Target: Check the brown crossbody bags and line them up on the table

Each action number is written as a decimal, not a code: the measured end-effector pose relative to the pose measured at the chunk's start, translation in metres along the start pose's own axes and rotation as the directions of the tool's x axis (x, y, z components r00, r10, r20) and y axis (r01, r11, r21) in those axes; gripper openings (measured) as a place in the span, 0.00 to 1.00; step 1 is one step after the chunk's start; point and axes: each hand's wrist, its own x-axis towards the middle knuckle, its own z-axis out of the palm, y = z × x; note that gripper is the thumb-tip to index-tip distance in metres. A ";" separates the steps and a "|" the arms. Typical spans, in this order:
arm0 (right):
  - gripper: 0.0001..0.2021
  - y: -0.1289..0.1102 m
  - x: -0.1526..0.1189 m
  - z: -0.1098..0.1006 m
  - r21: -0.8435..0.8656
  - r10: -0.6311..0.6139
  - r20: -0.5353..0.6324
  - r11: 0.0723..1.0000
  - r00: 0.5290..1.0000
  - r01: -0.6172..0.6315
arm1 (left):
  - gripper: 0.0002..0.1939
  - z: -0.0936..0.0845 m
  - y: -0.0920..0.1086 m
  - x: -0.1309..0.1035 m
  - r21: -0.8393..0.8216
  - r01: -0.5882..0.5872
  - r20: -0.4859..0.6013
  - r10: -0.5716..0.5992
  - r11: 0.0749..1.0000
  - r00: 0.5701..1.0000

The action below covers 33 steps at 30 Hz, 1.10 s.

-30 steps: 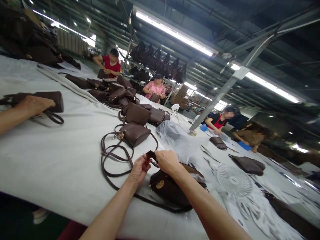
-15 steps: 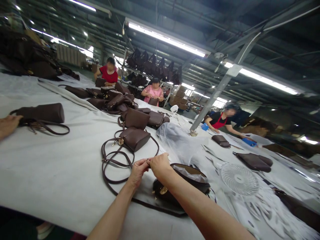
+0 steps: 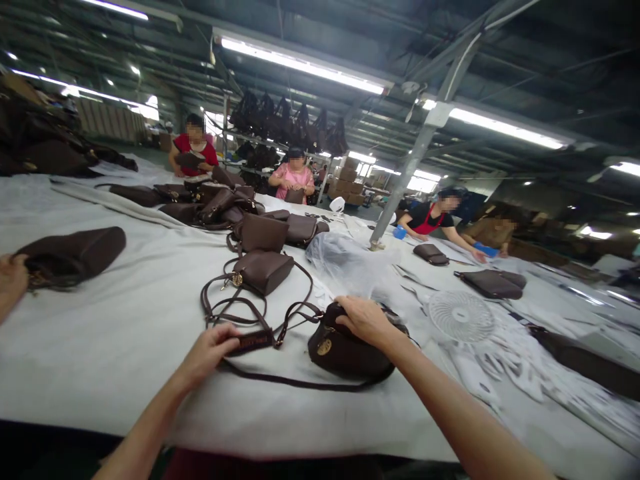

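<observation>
My left hand [image 3: 216, 348] pinches the end of a dark strap piece with lettering [image 3: 253, 341], just above the white table. My right hand [image 3: 361, 319] is closed on the top edge of a dark brown bag [image 3: 345, 353] with a round gold charm [image 3: 325, 347]. The bag's long strap [image 3: 300, 383] lies in a loop on the table in front. Behind the lettered piece sits another brown bag [image 3: 264, 270] with a gold charm, its straps curled beside it.
A pile of brown bags [image 3: 220, 203] spreads behind. Clear plastic [image 3: 340, 260], a white fan [image 3: 461, 316] and white strips [image 3: 525, 360] lie rightward. Another person's hand [image 3: 11, 283] holds a bag [image 3: 80, 253] at far left. Several people work beyond.
My hands have separated: the left moved left with the lettered piece, the right moved onto the bag's top. The bag at far left has turned in the other person's hand.
</observation>
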 end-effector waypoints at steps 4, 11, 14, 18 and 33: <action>0.25 0.003 -0.003 0.007 0.100 -0.122 -0.094 0.986 0.988 0.131 | 0.15 0.016 0.007 -0.024 0.067 0.029 0.212 -0.043 0.997 0.976; 0.32 -0.003 -0.036 0.020 0.152 -0.055 -0.398 0.980 0.916 0.125 | 0.17 0.078 0.029 0.022 0.568 -0.179 0.076 0.165 0.804 0.983; 0.27 -0.008 -0.069 0.038 0.229 -0.027 -0.488 0.960 0.872 0.158 | 0.19 0.093 0.021 0.048 0.849 -0.142 0.045 0.198 0.508 0.979; 0.23 -0.004 -0.116 0.081 0.357 0.037 -0.470 0.922 0.882 0.152 | 0.06 0.091 0.022 0.068 0.910 -0.180 0.109 0.203 0.373 0.973; 0.19 0.038 -0.121 0.090 0.596 0.256 -0.623 0.767 0.739 0.237 | 0.19 0.076 0.235 0.096 0.825 -0.550 0.336 0.671 0.128 0.660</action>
